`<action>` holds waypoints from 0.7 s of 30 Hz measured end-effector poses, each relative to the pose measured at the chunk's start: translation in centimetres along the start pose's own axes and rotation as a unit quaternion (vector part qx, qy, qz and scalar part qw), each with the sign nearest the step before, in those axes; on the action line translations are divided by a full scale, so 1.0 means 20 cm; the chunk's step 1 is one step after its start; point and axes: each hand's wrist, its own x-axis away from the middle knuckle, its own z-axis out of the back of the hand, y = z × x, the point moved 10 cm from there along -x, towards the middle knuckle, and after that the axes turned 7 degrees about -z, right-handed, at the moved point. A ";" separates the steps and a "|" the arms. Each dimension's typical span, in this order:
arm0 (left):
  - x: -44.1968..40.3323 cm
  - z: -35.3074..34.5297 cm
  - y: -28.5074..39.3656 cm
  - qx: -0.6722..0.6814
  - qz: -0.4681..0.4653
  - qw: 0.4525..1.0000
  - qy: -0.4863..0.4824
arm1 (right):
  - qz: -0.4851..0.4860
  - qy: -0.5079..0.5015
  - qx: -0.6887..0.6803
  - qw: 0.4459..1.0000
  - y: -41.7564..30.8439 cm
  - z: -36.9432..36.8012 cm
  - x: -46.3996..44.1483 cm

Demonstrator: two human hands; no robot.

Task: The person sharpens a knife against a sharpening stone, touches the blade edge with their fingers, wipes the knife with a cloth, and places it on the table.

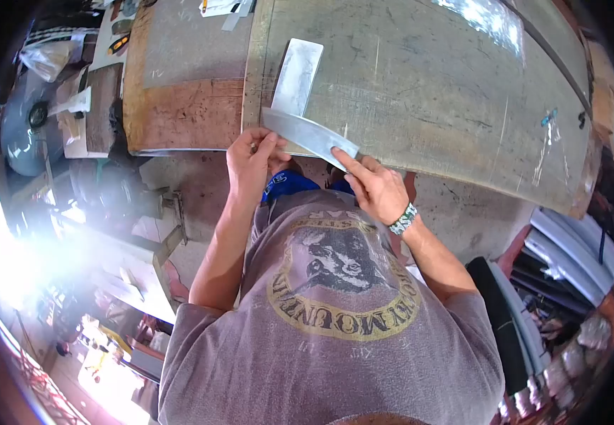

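Note:
A long, slightly curved grey strip (pixel 305 133) lies slantwise at the front edge of the worktable (pixel 420 92). My left hand (pixel 252 157) is at its left end, the fingers bent and pressed together; what they hold, if anything, is too small to name. With its index finger stretched out on the strip's right end, my right hand (pixel 376 185) has its other fingers curled below the table edge. Just beyond the strip, a pale rectangular piece (pixel 298 76) lies flat on the table, its near end touching or under the strip.
A yellow and black cutter (pixel 118 44) lies at the upper left. Stacked grey rolls or sheets (pixel 569 248) stand at the right. A bright glare covers part of the left side, near a white panel (pixel 133 276). A dark strip runs along the table's far right.

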 end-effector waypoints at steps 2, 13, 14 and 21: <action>0.10 0.00 0.16 -0.266 -0.183 0.944 0.072 | 0.017 0.050 -0.009 0.999 0.07 0.06 0.00; 0.09 -0.49 0.22 -0.573 -0.393 0.712 -0.099 | -0.003 0.058 0.027 0.998 0.17 0.06 -0.15; 0.08 -0.50 0.21 -0.577 -0.404 0.701 -0.110 | -0.005 0.059 0.032 0.998 0.18 0.06 -0.16; 0.01 -0.43 0.27 -0.611 -0.396 0.667 -0.157 | 0.015 0.057 0.014 0.998 0.13 0.03 -0.23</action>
